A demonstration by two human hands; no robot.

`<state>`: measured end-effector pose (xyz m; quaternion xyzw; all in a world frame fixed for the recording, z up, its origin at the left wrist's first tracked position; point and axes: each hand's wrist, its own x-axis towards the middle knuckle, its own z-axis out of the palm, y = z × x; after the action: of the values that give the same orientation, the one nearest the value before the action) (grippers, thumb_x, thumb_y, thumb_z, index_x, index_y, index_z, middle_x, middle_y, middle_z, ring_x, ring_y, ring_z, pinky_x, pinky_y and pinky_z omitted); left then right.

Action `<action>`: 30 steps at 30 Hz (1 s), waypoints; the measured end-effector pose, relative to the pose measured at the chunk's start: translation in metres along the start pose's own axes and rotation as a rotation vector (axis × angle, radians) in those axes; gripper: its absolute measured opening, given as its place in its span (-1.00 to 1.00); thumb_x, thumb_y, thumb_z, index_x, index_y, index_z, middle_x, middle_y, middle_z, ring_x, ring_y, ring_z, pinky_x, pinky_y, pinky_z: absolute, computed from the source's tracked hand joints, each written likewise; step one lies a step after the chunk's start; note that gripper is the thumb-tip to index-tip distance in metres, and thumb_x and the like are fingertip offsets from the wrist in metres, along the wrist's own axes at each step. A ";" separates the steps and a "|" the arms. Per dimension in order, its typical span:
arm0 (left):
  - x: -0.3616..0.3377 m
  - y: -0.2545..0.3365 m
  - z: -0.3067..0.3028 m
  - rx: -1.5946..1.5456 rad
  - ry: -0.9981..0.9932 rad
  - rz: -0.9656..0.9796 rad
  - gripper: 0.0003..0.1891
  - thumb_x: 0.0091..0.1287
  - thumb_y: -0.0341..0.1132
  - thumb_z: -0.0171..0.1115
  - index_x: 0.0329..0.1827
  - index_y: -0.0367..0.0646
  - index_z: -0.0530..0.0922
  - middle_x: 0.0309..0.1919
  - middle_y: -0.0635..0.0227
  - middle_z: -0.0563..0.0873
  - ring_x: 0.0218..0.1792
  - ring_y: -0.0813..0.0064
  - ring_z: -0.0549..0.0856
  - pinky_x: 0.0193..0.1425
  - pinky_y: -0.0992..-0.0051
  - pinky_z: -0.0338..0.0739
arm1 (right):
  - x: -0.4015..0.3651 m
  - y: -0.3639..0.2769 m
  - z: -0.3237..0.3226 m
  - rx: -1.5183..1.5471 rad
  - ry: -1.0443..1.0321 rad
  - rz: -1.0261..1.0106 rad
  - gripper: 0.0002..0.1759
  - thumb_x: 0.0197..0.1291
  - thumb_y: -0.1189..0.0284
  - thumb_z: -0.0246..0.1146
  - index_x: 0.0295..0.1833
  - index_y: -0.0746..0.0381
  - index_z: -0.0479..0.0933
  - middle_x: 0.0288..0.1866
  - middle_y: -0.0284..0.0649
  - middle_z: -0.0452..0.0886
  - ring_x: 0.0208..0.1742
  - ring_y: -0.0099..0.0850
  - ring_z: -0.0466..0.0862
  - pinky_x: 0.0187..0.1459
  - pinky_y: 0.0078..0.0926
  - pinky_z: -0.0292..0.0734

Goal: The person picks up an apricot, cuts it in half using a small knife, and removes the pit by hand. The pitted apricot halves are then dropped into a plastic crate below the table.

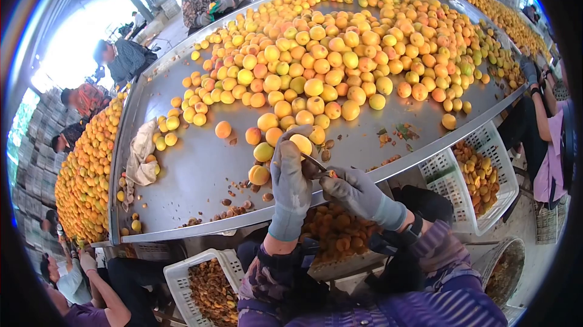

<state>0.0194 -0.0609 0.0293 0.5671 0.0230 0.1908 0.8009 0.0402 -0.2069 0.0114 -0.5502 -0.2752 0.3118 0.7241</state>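
A: Where's the fruit being handled?
B: One yellow apricot (301, 143) sits in the left hand (290, 175), just above the near edge of the table. Those fingers curl around it, probably to steady it.
A: And the right hand (353, 192)?
B: Its fingers look pinched round one slim dark tool (313, 163), pointed toward the fruit; I can't tell whether it touches. Two gloves, one per hand, likely against juice and nicks.
A: What's nearest?
B: Brown pits (235, 211) strewn along the table edge, too jumbled to count. One apricot lies apart, left of the heap (358, 54). The heap is past counting, presumably left within reach on the metal table (182, 178).
A: Further out?
B: One cloth (142, 156) at the left. Below, a left crate (177, 287) of brown bits and a right crate (507, 172) of orange pieces, seemingly kept separate.
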 end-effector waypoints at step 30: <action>-0.014 -0.029 0.017 0.089 -0.005 0.202 -0.47 0.56 -0.05 -0.21 0.12 -0.41 0.51 -0.07 0.24 0.67 -0.04 0.52 0.63 0.08 0.53 0.52 | 0.019 -0.006 0.004 -0.469 0.402 -0.395 -0.74 0.30 0.34 0.26 -0.06 0.29 0.44 -0.33 -0.24 0.53 -0.32 -0.55 0.49 -0.24 -0.56 0.46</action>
<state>0.0189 -0.0894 0.0060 0.6019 -0.0279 0.2680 0.7517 0.0506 -0.1907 0.0196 -0.6879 -0.2924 -0.0198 0.6640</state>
